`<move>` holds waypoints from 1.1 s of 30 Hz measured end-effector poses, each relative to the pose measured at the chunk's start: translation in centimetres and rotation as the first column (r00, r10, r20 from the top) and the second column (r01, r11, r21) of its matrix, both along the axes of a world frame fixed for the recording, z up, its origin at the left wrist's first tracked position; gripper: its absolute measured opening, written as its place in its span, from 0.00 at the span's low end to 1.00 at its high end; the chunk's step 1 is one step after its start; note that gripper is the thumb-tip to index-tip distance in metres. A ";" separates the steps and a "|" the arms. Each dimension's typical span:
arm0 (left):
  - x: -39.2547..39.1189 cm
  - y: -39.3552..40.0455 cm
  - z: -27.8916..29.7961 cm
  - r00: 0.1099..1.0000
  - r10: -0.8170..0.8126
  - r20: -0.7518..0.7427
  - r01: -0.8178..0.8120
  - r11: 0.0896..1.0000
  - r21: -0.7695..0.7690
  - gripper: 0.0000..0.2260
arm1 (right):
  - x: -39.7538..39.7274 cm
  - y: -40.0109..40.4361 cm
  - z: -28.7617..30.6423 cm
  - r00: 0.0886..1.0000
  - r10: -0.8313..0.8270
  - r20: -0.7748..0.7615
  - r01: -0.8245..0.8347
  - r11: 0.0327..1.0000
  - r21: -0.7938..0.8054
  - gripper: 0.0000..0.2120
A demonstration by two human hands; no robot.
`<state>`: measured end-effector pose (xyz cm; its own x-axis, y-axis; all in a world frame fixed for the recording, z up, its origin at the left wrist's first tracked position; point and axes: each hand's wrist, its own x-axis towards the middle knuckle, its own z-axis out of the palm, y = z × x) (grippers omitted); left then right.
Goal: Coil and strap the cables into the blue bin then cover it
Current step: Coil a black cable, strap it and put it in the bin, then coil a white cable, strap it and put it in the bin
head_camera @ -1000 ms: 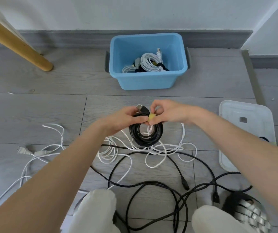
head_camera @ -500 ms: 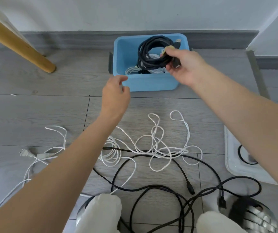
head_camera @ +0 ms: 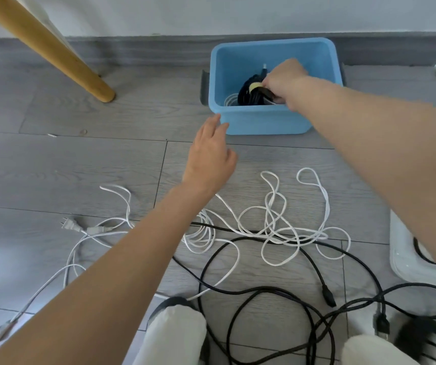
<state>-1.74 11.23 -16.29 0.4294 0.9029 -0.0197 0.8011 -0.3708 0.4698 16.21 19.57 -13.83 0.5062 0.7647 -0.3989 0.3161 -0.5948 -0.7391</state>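
The blue bin point(head_camera: 259, 122) stands on the floor by the far wall. My right hand point(head_camera: 285, 80) reaches down inside it, closed on a black coiled cable point(head_camera: 248, 94) bound with a yellow strap; a white coil shows beneath it. My left hand point(head_camera: 210, 156) hovers open just in front of the bin's near left corner, holding nothing. Loose white cables point(head_camera: 272, 222) and loose black cables point(head_camera: 277, 293) lie tangled on the floor between me and the bin. The translucent white lid point(head_camera: 406, 259) lies at the right, partly hidden by my right arm.
A wooden furniture leg point(head_camera: 66, 59) slants down to the floor at the far left. White plugs point(head_camera: 70, 225) lie at the left. My knees point(head_camera: 177, 338) are at the bottom edge, with a dark object beside the right one.
My right hand has carried the strapped black coil from in front of me up over the bin and lowered it inside. My left hand let go and now hovers open near the bin.
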 end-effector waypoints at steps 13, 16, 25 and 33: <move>3.7 -3.1 -2.0 0.987 -0.079 -0.137 0.052 0.980 -0.191 0.24 | 2.3 -10.1 -2.8 0.821 0.303 0.485 -0.423 0.892 0.158 0.17; 4.7 -3.3 -2.3 0.984 -0.089 -0.151 0.058 0.978 -0.198 0.23 | 3.3 -10.7 -2.5 0.794 0.318 0.518 -0.445 0.885 0.138 0.16; 6.3 -4.9 -2.5 0.946 -0.309 -0.096 0.233 0.856 -0.462 0.22 | 3.5 -15.9 -3.1 0.738 0.608 0.293 -0.598 0.790 -0.132 0.13; 4.7 -8.9 -4.5 0.605 -0.645 -0.466 0.450 0.761 -0.468 0.22 | 2.9 -22.8 -7.2 0.275 0.960 0.058 -0.781 0.258 -0.568 0.19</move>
<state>2.94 2.28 -20.77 0.6533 0.4083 -0.6376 0.6266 -0.7643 0.1525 19.12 -3.23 -21.03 -0.2349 0.6391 -0.7324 0.9657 0.0676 -0.2507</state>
